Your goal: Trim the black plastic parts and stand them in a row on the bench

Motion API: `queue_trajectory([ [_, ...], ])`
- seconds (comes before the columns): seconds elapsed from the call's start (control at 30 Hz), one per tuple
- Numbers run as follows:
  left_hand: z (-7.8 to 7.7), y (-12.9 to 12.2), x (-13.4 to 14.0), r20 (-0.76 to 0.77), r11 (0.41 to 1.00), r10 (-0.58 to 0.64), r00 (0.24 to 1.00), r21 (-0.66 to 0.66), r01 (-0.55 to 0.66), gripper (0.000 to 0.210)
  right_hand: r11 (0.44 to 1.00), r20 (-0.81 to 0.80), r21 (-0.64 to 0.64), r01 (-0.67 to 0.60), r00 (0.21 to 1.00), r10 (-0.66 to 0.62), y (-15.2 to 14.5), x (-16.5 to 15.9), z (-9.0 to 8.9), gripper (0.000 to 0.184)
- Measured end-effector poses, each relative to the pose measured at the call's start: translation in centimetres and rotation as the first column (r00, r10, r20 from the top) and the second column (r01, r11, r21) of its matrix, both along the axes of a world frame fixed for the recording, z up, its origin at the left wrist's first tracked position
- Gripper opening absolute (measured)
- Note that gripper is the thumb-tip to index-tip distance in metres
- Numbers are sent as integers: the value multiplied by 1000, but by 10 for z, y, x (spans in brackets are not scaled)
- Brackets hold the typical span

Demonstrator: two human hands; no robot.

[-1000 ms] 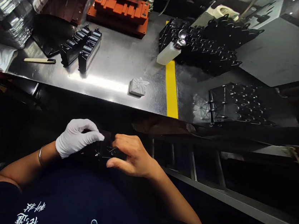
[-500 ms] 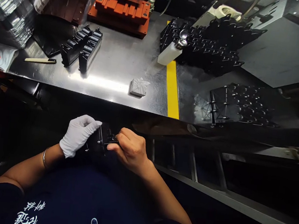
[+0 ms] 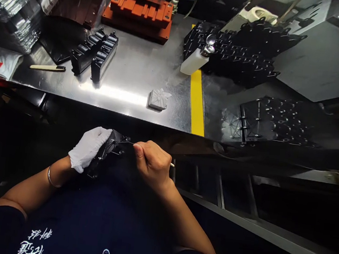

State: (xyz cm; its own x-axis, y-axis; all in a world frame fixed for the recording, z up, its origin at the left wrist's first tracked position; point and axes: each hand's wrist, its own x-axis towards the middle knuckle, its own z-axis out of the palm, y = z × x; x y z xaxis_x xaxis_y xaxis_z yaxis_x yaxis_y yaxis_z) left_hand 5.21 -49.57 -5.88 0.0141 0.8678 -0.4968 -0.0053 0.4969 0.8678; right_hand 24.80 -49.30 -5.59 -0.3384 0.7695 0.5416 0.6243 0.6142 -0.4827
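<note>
My left hand [image 3: 89, 148], in a white glove, is closed around a black molded plastic part [image 3: 112, 145] held in front of my body, below the bench edge. Pegs and a round recess show on the part's near face. My bare right hand [image 3: 153, 162] is closed on a thin tool; its pale handle end [image 3: 172, 165] pokes out behind the fist. The tool's slim tip reaches toward the pegs at the part's right side. Most of the tool is hidden in my fingers, and whether the tip touches the part I cannot tell.
On the metal bench [image 3: 133, 70] stand two black molded parts [image 3: 104, 56], a pale pen-like tool [image 3: 47, 67], a grey block [image 3: 158, 99], an orange fixture [image 3: 139, 13] and a white bottle [image 3: 194, 61]. Black parts [image 3: 242, 49] are stacked beyond yellow tape [image 3: 197, 101].
The black part has been turned in my left hand, so its pegged face shows. My right hand has drawn away from it to the right, and the tool's handle end has come into sight.
</note>
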Motion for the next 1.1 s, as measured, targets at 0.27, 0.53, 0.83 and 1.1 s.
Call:
queue_trajectory([
  [0.27, 3, 1, 0, -50, 1000, -11, 999, -1, 11, 45, 998, 51, 27, 50, 997, -52, -2, -4, -3, 22],
  [0.53, 3, -1, 2, -80, 999, 37, 996, 29, -35, 45, 976, -97, -201, -88, 993, 70, -7, -7, -4, 28],
  [0.83, 17, -4, 4, -59, 978, 165, 985, 135, -156, 44, 939, -159, -281, -199, 974, 159, -5, 0, 14, 31],
  [1.1, 7, -14, 7, -33, 963, 180, 983, 208, -169, 35, 717, -287, -551, -428, 903, 319, -6, 12, 21, 45],
])
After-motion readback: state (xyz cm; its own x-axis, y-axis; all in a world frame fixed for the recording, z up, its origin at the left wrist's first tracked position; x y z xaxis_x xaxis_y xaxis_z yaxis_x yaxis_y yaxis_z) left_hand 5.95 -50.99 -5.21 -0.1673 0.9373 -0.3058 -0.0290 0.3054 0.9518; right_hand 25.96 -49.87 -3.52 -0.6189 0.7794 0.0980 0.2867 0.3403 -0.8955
